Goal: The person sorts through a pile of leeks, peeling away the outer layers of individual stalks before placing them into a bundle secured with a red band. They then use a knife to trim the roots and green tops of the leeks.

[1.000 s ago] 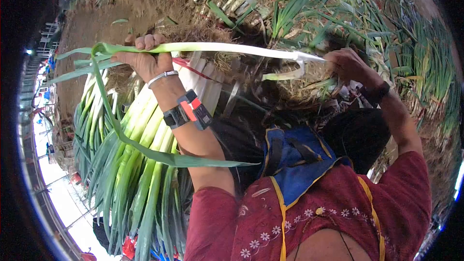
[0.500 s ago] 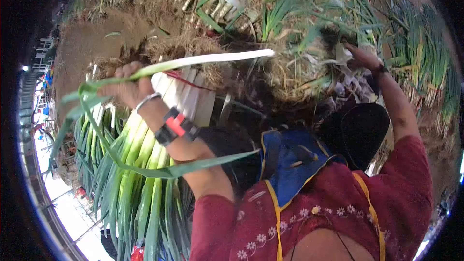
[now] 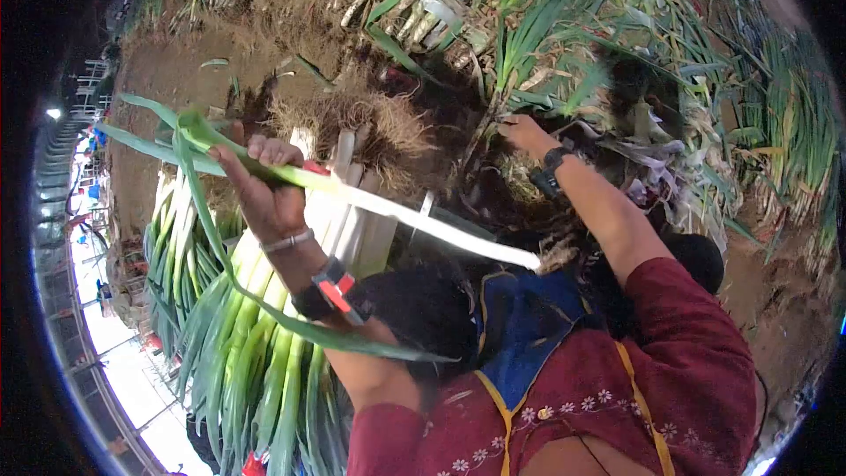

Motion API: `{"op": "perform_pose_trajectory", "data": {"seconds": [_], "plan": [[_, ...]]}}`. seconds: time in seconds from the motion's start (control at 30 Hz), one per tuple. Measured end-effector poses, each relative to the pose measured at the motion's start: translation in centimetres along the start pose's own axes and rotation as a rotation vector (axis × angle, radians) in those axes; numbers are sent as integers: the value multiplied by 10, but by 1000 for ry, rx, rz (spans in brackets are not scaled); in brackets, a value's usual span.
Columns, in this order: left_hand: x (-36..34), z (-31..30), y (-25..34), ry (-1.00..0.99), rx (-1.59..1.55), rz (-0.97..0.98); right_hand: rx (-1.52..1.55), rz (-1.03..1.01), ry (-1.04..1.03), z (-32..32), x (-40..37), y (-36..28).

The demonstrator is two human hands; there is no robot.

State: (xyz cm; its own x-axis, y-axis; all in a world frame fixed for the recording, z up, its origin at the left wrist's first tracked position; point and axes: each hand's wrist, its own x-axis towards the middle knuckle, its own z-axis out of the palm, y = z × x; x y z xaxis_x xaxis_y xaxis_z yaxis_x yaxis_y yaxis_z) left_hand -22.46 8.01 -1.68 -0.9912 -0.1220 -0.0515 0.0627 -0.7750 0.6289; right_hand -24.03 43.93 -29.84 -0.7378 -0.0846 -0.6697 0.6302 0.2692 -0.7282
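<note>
My left hand (image 3: 269, 185) is wrapped round the upper part of a long green onion (image 3: 423, 222). Its peeled white shank points right, ending in a root tip near my lap, and its green leaves hang down across my left forearm. Beneath that hand lies a bundle of cleaned green onions (image 3: 264, 335), white ends up and leaves toward me, with a red tie (image 3: 315, 167). My right hand (image 3: 527, 138) is at the edge of the unpeeled pile, fingers curled by the base of a leafy green onion (image 3: 520, 48). What its fingertips hold is hidden.
Unpeeled green onions (image 3: 608, 0) are heaped across the far side, with more along the right (image 3: 797, 115). Shed skins (image 3: 656, 159) lie right of my right hand. A clump of roots (image 3: 379, 123) sits behind the bundle. A blue apron (image 3: 529, 308) covers my lap.
My right hand has moved left from the skins to the middle of the pile. The onion in my left hand has tipped, its white end swinging down toward my lap.
</note>
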Motion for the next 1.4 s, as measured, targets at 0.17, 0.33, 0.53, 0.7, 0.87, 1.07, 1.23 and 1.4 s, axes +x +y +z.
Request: {"op": "perform_pose_trajectory", "data": {"seconds": [0.17, 0.33, 0.53, 0.7, 0.87, 1.07, 1.23, 1.4], "plan": [[-5, 19, -9, -45, -7, -90, 508, 211, 49, 21, 119, 43], [-4, 25, -19, -139, 5, -135, 667, 292, 109, 35, 133, 9], [4, 30, -26, -223, 54, -180, 919, 8, -20, 23, 120, -9], [3, 39, -33, -178, 154, -182, 986, -309, -133, 19, 27, -61], [0, 45, -51, -200, 326, -133, 523, -667, -31, 29, -49, -96], [-17, 70, -63, -100, 282, -163, 142, -875, 99, 38, -119, -127], [-21, 66, -70, -4, 295, -71, -55, -1069, 193, 60, -167, -137], [-10, 48, -76, 104, 351, 26, -144, -1115, 237, 72, -188, -139]]}}
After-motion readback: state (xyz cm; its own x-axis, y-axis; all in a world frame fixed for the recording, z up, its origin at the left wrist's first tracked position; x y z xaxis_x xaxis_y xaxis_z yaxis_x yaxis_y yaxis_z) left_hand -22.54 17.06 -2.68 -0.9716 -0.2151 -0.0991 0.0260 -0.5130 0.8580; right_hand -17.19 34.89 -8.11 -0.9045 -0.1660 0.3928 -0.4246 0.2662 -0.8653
